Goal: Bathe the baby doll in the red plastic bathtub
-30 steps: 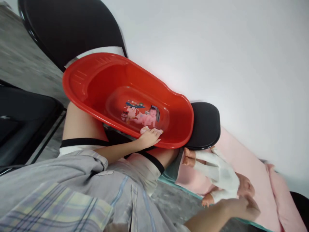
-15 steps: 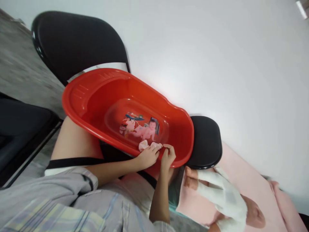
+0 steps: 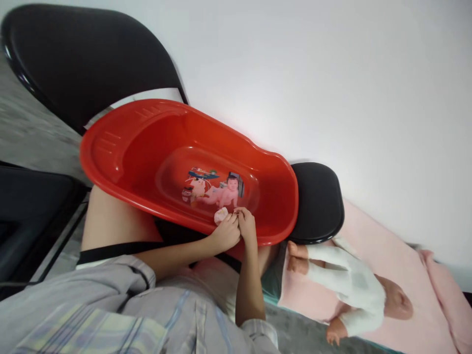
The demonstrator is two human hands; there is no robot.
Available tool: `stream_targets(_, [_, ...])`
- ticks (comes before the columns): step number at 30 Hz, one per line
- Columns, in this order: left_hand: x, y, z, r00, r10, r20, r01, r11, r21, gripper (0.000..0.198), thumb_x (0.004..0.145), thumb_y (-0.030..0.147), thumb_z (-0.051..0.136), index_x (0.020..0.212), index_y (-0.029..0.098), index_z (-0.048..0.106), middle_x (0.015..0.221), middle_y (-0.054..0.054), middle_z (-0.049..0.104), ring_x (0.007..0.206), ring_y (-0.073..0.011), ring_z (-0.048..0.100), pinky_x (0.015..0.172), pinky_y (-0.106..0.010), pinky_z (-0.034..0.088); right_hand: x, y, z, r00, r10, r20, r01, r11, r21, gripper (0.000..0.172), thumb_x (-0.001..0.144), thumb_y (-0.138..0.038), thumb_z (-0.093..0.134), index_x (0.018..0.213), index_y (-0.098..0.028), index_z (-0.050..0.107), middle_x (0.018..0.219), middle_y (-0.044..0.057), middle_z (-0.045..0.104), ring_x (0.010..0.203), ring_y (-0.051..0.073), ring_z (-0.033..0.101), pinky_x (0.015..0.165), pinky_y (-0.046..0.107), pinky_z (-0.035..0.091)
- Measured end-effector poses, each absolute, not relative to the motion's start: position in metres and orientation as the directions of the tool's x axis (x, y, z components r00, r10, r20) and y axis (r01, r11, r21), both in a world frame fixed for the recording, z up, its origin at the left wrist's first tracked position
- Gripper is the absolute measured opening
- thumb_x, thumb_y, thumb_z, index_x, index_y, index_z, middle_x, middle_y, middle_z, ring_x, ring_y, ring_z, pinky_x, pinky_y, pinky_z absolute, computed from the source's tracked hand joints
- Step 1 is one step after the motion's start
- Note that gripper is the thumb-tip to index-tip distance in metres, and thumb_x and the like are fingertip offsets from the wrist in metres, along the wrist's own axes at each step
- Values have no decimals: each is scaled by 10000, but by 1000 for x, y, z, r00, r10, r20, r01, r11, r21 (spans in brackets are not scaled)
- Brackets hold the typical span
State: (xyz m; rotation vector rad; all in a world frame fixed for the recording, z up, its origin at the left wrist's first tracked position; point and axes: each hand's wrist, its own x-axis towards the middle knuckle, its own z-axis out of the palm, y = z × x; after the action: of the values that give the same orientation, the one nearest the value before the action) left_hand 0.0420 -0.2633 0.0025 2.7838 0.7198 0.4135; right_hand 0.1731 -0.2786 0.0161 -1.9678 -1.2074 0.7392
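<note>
Over the near rim of a red baby bathtub, my two hands meet. My left hand is closed on a small pale pink cloth piece, possibly a baby's sock or mitten. Part of the cloth puffs out past its fingers. My right hand touches the left one, its fingertips pinched together where the cloth goes out of sight. The fingers cover most of the cloth, so its full shape is hidden. Below them, a printed picture covers part of the tub's floor.
Black chairs stand at the upper left, at the left edge and beyond the tub's right end. A baby doll in white clothes lies on a pink mat at the lower right. A white wall rises behind the tub.
My right hand has come in against my left, and less of the cloth shows between them. The view has shifted slightly, bringing more of the doll's arm into sight.
</note>
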Motion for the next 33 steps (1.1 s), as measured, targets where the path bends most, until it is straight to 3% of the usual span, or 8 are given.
stream_targets(7, [40, -263, 17, 859, 498, 123, 454, -849, 269, 528, 1116, 201, 547, 1575, -12, 698, 1608, -307, 611, 1542, -416, 557, 1274, -518, 411, 175, -276, 18, 424, 904, -59, 501, -289, -816, 292, 968, -298, 499, 992, -231, 782, 1041, 58, 836, 978, 229, 760, 1037, 383, 574])
stream_targets(10, [40, -264, 19, 842, 523, 132, 470, -831, 297, 572, 1118, 222, 560, 1623, -32, 644, 1665, -324, 541, 1594, -444, 498, 1312, -555, 382, 175, -276, 17, 406, 914, 15, 477, -198, -856, 337, 986, -375, 502, 1088, -213, 779, 1170, 99, 830, 1100, 249, 766, 1115, 424, 564])
stream_targets(16, [41, -264, 19, 833, 533, 149, 471, -824, 314, 612, 1119, 233, 531, 1704, 63, 588, 1733, -251, 498, 1661, -456, 398, 1343, -625, 322, 174, -279, 15, 288, 949, 129, 469, -22, -883, 457, 993, -445, 587, 1364, -214, 722, 1445, 142, 740, 1366, 266, 694, 1260, 479, 522])
stream_targets(20, [40, -264, 19, 833, 524, 179, 459, -835, 304, 656, 1131, 289, 528, 1763, 117, 515, 1771, -221, 458, 1676, -466, 362, 1347, -693, 262, 174, -282, 14, 285, 938, 196, 507, 26, -862, 549, 1025, -509, 588, 1486, -218, 655, 1649, 173, 590, 1559, 281, 558, 1344, 518, 443])
stream_targets(24, [39, -265, 15, 818, 528, 229, 466, -841, 277, 684, 1147, 326, 534, 1799, 135, 452, 1792, -229, 415, 1691, -459, 335, 1359, -731, 193, 174, -286, 14, 336, 920, 200, 512, -1, -859, 727, 1037, -555, 593, 1670, -217, 479, 1796, 184, 404, 1681, 285, 411, 1387, 550, 372])
stream_targets(28, [40, -266, 8, 816, 520, 253, 467, -851, 240, 690, 1160, 360, 522, 1799, 112, 440, 1808, -245, 369, 1698, -454, 324, 1370, -739, 145, 173, -287, 15, 332, 926, 182, 482, -1, -876, 716, 1028, -589, 614, 1628, -211, 517, 1720, 193, 507, 1628, 296, 485, 1374, 551, 393])
stream_targets(33, [41, -267, 6, 821, 519, 237, 479, -853, 209, 674, 1143, 343, 543, 1765, 87, 497, 1803, -253, 371, 1690, -465, 337, 1366, -738, 188, 170, -285, 18, 343, 923, 175, 436, 9, -900, 586, 1015, -570, 648, 1492, -229, 614, 1555, 170, 662, 1446, 289, 647, 1295, 524, 488])
